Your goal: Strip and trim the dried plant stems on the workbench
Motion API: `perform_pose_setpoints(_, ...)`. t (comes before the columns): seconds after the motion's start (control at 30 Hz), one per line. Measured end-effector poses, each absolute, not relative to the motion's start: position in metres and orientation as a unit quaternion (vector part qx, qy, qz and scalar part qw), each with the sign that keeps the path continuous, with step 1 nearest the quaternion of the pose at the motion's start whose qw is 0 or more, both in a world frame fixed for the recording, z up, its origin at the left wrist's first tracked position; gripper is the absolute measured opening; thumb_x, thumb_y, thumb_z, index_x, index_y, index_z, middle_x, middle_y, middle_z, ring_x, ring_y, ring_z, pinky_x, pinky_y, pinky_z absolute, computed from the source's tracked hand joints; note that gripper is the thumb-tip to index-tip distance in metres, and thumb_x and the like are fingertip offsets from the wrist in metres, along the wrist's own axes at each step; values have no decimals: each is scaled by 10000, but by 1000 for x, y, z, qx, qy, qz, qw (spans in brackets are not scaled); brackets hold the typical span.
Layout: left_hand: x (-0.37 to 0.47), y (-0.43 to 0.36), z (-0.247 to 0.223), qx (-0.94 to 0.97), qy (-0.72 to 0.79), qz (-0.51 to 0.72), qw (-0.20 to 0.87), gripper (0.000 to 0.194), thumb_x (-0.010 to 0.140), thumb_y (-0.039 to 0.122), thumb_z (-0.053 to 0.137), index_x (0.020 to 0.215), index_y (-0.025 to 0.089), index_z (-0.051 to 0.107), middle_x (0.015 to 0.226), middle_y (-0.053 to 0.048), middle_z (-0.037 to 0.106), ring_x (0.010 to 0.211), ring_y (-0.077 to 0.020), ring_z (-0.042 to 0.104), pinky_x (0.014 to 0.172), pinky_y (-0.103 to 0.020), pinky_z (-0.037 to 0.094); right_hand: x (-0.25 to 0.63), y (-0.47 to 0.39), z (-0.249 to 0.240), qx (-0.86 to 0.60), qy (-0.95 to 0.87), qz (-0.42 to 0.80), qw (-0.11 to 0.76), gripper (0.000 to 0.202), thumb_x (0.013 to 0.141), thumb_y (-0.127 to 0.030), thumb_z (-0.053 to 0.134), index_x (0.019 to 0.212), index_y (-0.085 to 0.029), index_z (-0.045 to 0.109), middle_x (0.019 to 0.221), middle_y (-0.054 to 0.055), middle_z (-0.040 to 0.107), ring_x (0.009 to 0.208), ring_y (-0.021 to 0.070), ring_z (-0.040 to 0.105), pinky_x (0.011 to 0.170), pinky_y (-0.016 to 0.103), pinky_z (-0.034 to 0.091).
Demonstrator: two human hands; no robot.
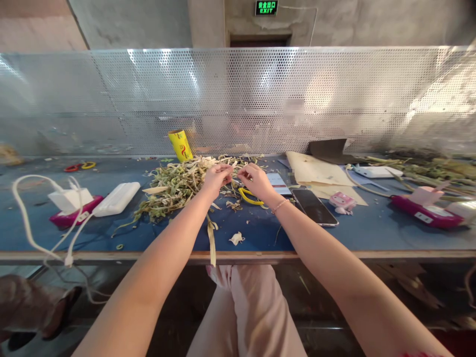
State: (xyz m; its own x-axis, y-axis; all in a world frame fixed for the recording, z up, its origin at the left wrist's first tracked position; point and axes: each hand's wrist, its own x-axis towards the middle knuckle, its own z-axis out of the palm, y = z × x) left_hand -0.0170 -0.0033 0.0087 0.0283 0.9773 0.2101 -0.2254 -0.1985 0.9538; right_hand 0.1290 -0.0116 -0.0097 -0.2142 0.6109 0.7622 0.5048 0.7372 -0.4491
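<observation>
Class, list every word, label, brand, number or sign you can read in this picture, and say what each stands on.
"安全出口" on the exit sign
"EXIT" on the same sign, below it
Too small or blurred to read: the print on the yellow tube, the card and the two power strips.

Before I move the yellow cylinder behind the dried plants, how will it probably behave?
The yellow cylinder may tip easily, because it is narrow and appears to lean. On its side, its round wall would probably let it roll. The top looks open, so it could be hollow and light.
</observation>
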Motion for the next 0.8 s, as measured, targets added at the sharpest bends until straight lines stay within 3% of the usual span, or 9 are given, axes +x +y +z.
perform_pose_setpoints(0.3,-16,5,-1,643,387,537,384,186,596,330,682,675,162,670,488,18,543,466,-80,470,502,-219,376,135,-13,-2,-333,-785,-13,522,93,813,-182,446,783,-197,533,940,80,537,928,178,503,850,339,403)
perform_pose_setpoints(0.5,-14,-1,3,707,378,490,343,113,613,281,661,635,171,670,522,10,564,510,-97,485,549,-232,377,137,-10,-4,-385,-763,52,517,91,796,-200,445,740,-197,517,773,38,567,767,156,512,726,290,411)
perform_pose_setpoints(0.8,-14,-1,3,737,347,510,274,57,582,240,684,613,193,672,686,-17,615,683,-128,537,685,-248,404,134,-10,-4,-408,-707,152,557,117,739,-294,512,711,-187,551,650,5,581,593,119,509,608,263,428)
